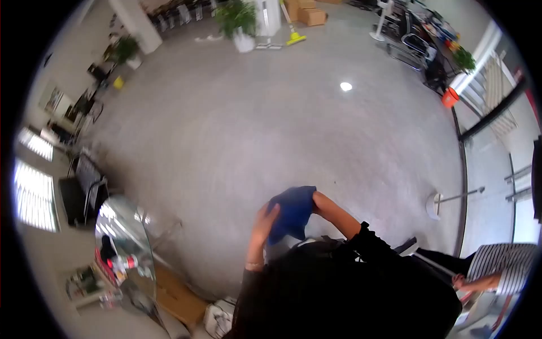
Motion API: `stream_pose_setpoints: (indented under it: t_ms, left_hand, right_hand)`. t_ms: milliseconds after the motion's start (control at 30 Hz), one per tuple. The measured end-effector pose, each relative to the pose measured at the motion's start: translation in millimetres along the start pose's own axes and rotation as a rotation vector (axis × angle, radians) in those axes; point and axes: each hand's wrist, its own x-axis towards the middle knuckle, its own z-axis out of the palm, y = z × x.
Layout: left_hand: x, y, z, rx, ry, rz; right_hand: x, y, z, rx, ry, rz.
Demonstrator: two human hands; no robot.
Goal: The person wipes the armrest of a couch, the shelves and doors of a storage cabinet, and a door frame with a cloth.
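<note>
Head view, looking down past a dark-sleeved torso onto a grey floor. Both hands are raised in front of the chest and grip a blue cloth, the landmark for what follows. The left hand clasps the cloth's left edge, fingers curled over the fabric. The right hand is largely hidden behind the cloth's upper right corner; only its wrist and forearm show, so its exact grip cannot be told, though it bears the cloth on that side. The cloth hangs bunched between the two hands, above the floor and touching nothing else. Left of and below the cloth stands a round glass tabletop carrying small items. Right of and below the cloth, at the frame edge, is another person in a striped sleeve. Far above the cloth stand a potted plant and a yellow mop.
</note>
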Motion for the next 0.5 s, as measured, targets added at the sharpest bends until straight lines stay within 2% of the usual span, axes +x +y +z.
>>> stream_pose_setpoints:
  t_ms: [67, 100, 133, 167, 200, 233, 300, 367, 400, 467, 500]
  left_hand:
    - [-6, 23, -26, -0.246, -0.101, 0.180]
    - [42, 39, -46, -0.335, -0.129, 0.178]
    - [56, 54, -58, -0.373, -0.201, 0.207]
    - [54, 52, -100, -0.369, -0.225, 0.191]
    - [74, 55, -149, -0.259, -0.170, 0.273]
    - [97, 50, -161, -0.195, -0.138, 0.338]
    - [140, 37, -186, -0.055, -0.062, 0.514]
    - [149, 74, -236, 0.016, -0.129, 0.416]
    - [164, 67, -260, 0.006, -0.120, 0.395]
    - [199, 81, -298, 0.236, 0.114, 0.382]
    - [224, 71, -315, 0.264, 0.167, 0.217]
  right_hand:
    - [4, 4, 8, -0.050, 0.062, 0.087]
    - [50, -25, 8, -0.115, 0.119, 0.123]
    - [72, -36, 15, -0.127, 0.113, 0.095]
    - [104, -16, 47, -0.081, 0.062, 0.100]
    - [150, -19, 97, -0.009, 0.005, 0.068]
    - [166, -28, 118, 0.033, -0.005, 0.066]
    - [212, -26, 128, -0.231, 0.046, 0.016]
    - [253, -30, 148, -0.271, 0.041, 0.021]
    - [282, -26, 157, -0.269, 0.037, 0.046]
    - [327, -48, 169, -0.276, -0.019, 0.123]
    - [353, -53, 176, -0.336, -0.033, 0.117]
